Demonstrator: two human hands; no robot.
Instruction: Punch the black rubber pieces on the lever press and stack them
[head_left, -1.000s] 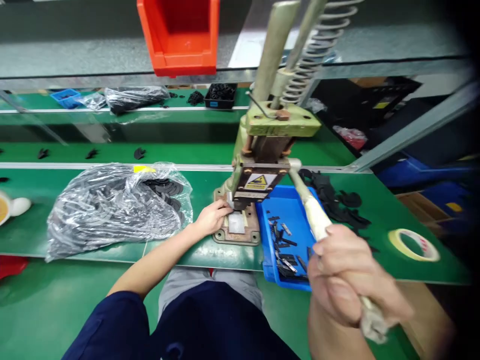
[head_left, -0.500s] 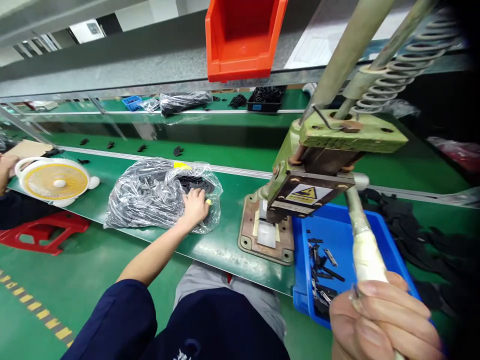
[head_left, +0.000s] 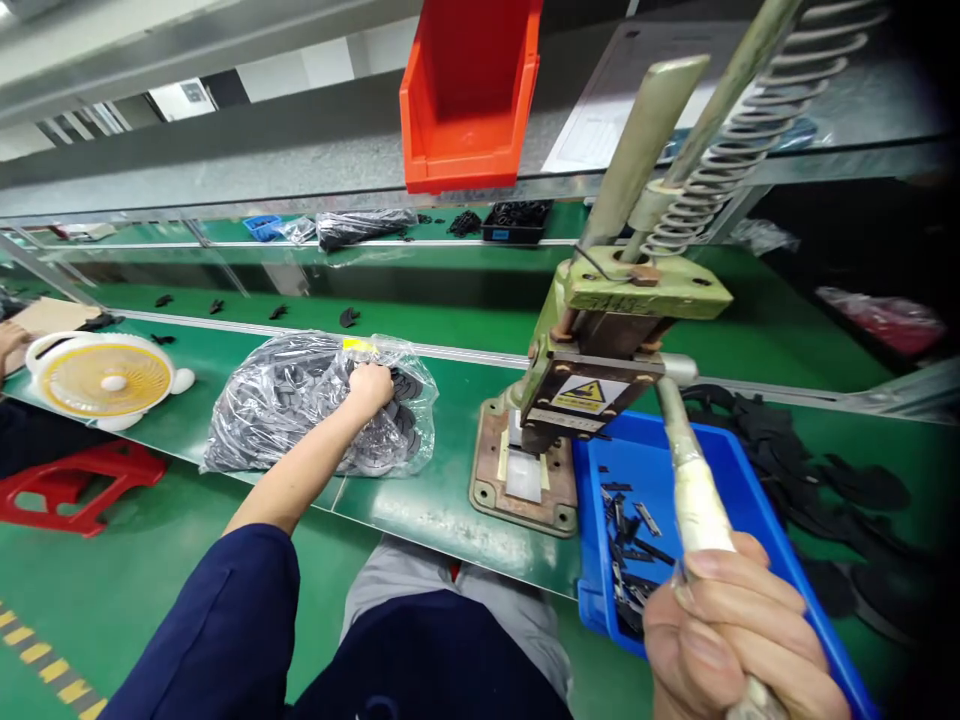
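Observation:
My left hand (head_left: 371,388) is closed in a fist at the upper opening of a clear plastic bag (head_left: 262,400), apparently gripping its plastic; the fingertips are hidden. Dark grey flat parts (head_left: 401,415) fill the bag and show beside the fist. My right hand (head_left: 739,630) wraps around the taped handle of a press lever (head_left: 701,500). That lever joins a green hand press (head_left: 592,370) with a warning label. Under the press head, a pale block (head_left: 523,475) sits on the brown base plate (head_left: 487,470).
A blue bin (head_left: 592,590) with small black and metal pieces stands right of the press. Black parts (head_left: 817,470) lie beyond it. An orange bin (head_left: 465,170) sits on the shelf above. To the left are a white-and-yellow fan (head_left: 105,380), a red stool (head_left: 82,490) and another person's hand (head_left: 11,340).
My left hand has shifted up and left at the bag, its fingers going from spread to closed. More parts show in the bag. My right hand still grips the lever; the view has shifted slightly.

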